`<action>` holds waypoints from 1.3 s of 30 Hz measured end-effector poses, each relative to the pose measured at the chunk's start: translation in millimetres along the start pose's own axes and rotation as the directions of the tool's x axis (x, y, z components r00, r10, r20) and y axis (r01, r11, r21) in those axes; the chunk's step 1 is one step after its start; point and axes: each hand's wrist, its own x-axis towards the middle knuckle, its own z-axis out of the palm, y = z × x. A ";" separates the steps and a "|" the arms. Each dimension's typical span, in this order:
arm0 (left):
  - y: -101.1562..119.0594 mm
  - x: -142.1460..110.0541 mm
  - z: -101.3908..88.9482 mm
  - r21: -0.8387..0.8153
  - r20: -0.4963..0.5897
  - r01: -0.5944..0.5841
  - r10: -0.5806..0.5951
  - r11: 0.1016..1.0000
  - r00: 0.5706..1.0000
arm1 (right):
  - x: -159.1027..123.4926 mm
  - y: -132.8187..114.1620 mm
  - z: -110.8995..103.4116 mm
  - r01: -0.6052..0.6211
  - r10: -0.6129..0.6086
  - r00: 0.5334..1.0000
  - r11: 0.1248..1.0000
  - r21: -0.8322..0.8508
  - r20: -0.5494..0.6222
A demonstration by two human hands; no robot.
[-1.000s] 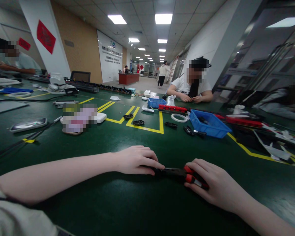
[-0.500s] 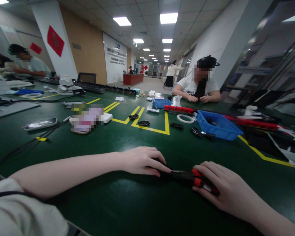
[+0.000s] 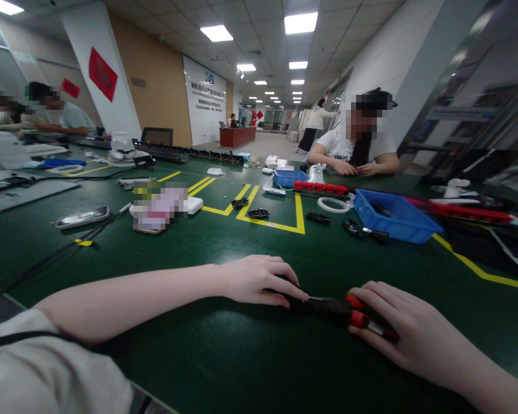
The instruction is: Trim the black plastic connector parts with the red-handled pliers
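My right hand (image 3: 408, 322) is closed around the red-and-black handles of a pair of pliers (image 3: 330, 305), whose jaws point left. At the jaws' tip, my left hand (image 3: 263, 282) is closed, its thumb and fingers on a small black part (image 3: 300, 300) low over the table. That part is dark against the green top, and its shape is mostly hidden by my fingers. My left index fingertip touches or nearly touches the pliers' jaws. Beyond my hands lie several similar-looking black pieces (image 3: 258, 213) on the table.
A blue bin (image 3: 397, 221) with black pieces inside stands at the right, beside a white ring (image 3: 333, 205). A phone (image 3: 159, 213), a silvery case (image 3: 83, 217) and cables (image 3: 34, 264) lie at the left. Across the green table (image 3: 190, 356) sits a co-worker (image 3: 354, 149).
The whole view has shifted a little, so the table, hands and pliers appear slightly further right. Both hands keep the same hold, with the pliers' tip still at my left fingers.
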 end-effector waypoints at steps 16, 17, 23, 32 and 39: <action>-0.7 0.2 0.3 -0.028 0.011 0.013 -0.013 1.000 1.000 | 2.6 -1.6 -2.1 -0.018 0.017 0.999 1.000 0.023 0.045; -0.6 0.3 0.4 -0.031 0.011 0.018 -0.018 0.999 1.000 | 2.4 -1.4 -1.9 -0.020 0.019 0.999 1.000 0.022 0.045; -0.4 0.2 1.1 -0.034 -0.002 0.016 -0.016 0.999 1.000 | -0.2 0.0 -0.2 -0.041 0.039 0.998 0.998 0.039 0.052; 0.5 0.1 0.6 -0.002 -0.007 0.000 0.000 1.000 1.000 | 1.1 0.0 -1.8 -0.039 0.036 0.996 0.999 0.037 0.082; 0.1 0.3 0.3 0.009 0.003 -0.001 0.001 1.000 1.000 | -0.5 -0.4 -1.2 -0.069 0.063 0.993 0.996 0.058 0.099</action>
